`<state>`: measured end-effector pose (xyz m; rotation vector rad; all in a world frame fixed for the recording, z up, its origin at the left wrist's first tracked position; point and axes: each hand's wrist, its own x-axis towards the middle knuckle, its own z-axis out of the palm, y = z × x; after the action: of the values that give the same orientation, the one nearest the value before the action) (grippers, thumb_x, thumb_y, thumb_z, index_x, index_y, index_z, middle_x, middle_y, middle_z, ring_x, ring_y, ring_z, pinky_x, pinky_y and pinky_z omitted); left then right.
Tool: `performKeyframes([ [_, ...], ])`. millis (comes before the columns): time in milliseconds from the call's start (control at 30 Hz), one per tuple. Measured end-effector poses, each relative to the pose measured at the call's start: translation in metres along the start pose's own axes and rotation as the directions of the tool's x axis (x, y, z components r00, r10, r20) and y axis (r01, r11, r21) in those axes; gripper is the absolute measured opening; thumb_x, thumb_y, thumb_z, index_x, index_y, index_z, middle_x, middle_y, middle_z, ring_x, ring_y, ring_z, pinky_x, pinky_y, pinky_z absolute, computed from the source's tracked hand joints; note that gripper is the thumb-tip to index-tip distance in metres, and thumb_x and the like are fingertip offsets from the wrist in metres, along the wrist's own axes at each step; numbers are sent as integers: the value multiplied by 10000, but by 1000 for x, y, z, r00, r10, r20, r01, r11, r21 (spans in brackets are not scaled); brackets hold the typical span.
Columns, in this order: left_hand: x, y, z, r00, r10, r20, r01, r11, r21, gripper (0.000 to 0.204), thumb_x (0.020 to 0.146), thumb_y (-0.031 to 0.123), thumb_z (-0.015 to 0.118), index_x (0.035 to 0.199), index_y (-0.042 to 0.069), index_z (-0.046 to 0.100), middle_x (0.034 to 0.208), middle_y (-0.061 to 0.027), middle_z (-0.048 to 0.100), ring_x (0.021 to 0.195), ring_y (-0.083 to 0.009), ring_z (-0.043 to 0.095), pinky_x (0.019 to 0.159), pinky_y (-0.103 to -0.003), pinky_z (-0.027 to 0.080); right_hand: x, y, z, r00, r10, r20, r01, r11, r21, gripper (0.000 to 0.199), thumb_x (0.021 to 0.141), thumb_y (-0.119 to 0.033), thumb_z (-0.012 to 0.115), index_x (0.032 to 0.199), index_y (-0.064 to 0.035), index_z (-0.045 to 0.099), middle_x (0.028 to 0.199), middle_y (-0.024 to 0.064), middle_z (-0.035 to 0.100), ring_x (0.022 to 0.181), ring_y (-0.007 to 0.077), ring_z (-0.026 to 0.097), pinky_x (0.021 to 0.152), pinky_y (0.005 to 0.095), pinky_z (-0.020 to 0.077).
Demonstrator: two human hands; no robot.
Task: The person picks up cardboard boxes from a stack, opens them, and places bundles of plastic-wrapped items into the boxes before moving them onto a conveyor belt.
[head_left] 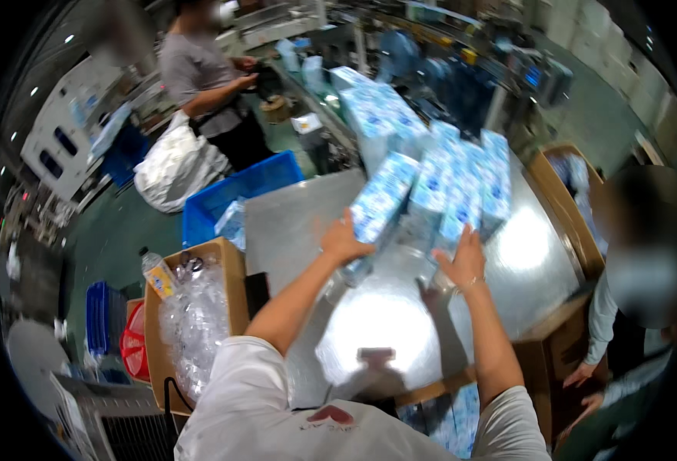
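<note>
Several tall, narrow blue-and-white printed packs stand grouped on a shiny metal table (292,223). My left hand (344,240) is at the near left side of the leftmost front pack (384,196), its fingers along the side and its thumb apart, pointing right. This pack leans away from its neighbours. My right hand (463,261) has spread fingers and touches or nearly touches the near end of a middle pack (461,200); blur hides the exact contact. Another pack (496,177) is at the right of the row. More packs (380,115) stand behind, by a conveyor.
At left are a carton of clear plastic pieces (196,323) and a blue bin (238,184). Cartons (565,361) border the right side. One person (208,84) stands far left; another person's hands (584,392) are at lower right. Machinery (446,69) is behind.
</note>
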<state>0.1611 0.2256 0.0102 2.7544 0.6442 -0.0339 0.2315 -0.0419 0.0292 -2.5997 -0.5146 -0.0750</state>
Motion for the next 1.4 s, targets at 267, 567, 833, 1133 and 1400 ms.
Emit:
performKeyframes([
  [267,-93,6,-17,996,-2,94,10,996,-89,1051,523,464,696,1281,-83,216,981,-257,510,834,-344,582,669,-393,487,90,-7,19,873,486,39,-455,841,-292,1080,642,-392,707,1388,-95,-17,1416,231,103,1240,393,282,937,555,281],
  [567,-204,-6,43,681,278,678,528,456,-717,933,679,471,700,1326,16,206,1156,-197,486,1047,-278,499,861,-376,420,-200,-7,-47,925,-134,356,61,976,208,1133,565,-284,760,1321,104,10,1191,333,333,1096,448,371,935,437,342],
  [833,-183,36,70,777,465,425,322,287,-902,990,690,309,711,1357,45,29,1234,-197,417,1044,-268,515,803,-403,478,-157,74,-4,712,-95,696,-691,87,718,703,788,-261,640,1303,50,277,1209,139,468,1088,232,465,903,324,394],
  [1133,-311,132,-4,456,874,166,51,161,-986,686,738,237,686,1278,26,319,1198,-131,447,1102,-238,438,928,-363,359,-256,34,-267,932,13,362,-321,488,812,840,597,-245,757,1277,44,359,1162,105,489,1057,190,450,919,323,341],
  [1400,-249,98,9,473,693,544,60,591,-804,384,844,213,582,1151,-2,493,897,-67,609,706,-110,549,673,-277,471,-412,182,-117,356,261,897,-859,470,204,580,702,-285,739,1166,-19,513,1102,103,569,1014,198,511,901,322,391],
])
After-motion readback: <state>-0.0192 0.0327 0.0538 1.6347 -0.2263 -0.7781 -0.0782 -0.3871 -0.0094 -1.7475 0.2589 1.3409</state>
